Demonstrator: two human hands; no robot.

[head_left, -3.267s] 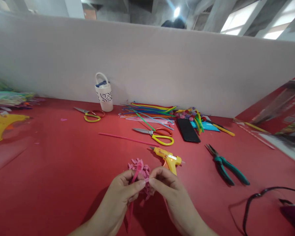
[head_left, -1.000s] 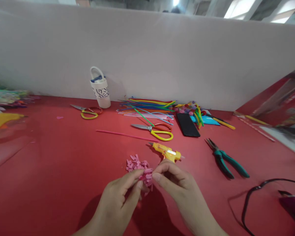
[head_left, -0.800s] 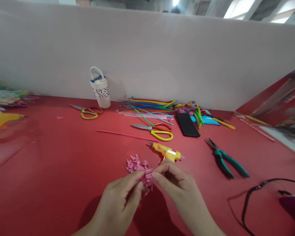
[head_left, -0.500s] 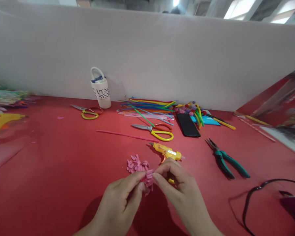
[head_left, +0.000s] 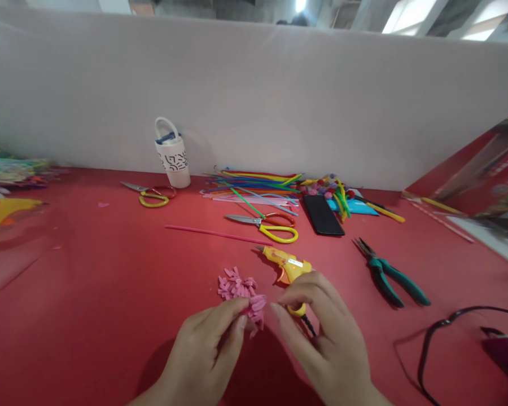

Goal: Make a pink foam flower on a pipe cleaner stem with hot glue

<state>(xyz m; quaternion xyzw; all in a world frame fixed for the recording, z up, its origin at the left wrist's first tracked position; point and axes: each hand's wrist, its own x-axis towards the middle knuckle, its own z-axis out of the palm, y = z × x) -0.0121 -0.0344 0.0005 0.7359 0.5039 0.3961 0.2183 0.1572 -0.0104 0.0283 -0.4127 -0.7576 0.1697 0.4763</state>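
Observation:
My left hand [head_left: 205, 344] pinches a small cluster of pink petal-like strips [head_left: 258, 306] between thumb and forefinger. The strips fan out to the right of the fingertips. My right hand [head_left: 328, 332] is just right of the cluster, its thumb and forefinger apart with nothing visible between them. Just beyond my left fingertips lies a heap of pink cut pieces [head_left: 236, 283], partly hidden by them. A yellow glue gun [head_left: 284, 262] with an orange trigger rests behind my right hand, which covers part of its handle; its black cord shows through the gap under my fingers.
Farther back lie a pink pipe cleaner [head_left: 215, 233], scissors [head_left: 275, 227], a phone [head_left: 324, 215] and coloured pipe cleaners [head_left: 254, 186]. Green pliers [head_left: 389, 276] and a black cable [head_left: 434, 327] are right. Another glue gun [head_left: 4, 214], scissors [head_left: 152, 196] and a white cup [head_left: 173, 160] are left.
My right hand has let go of the pink cluster and drawn back right, its fingers parting. More of the glue gun shows. The long pink strip seen earliest in my left hand no longer shows.

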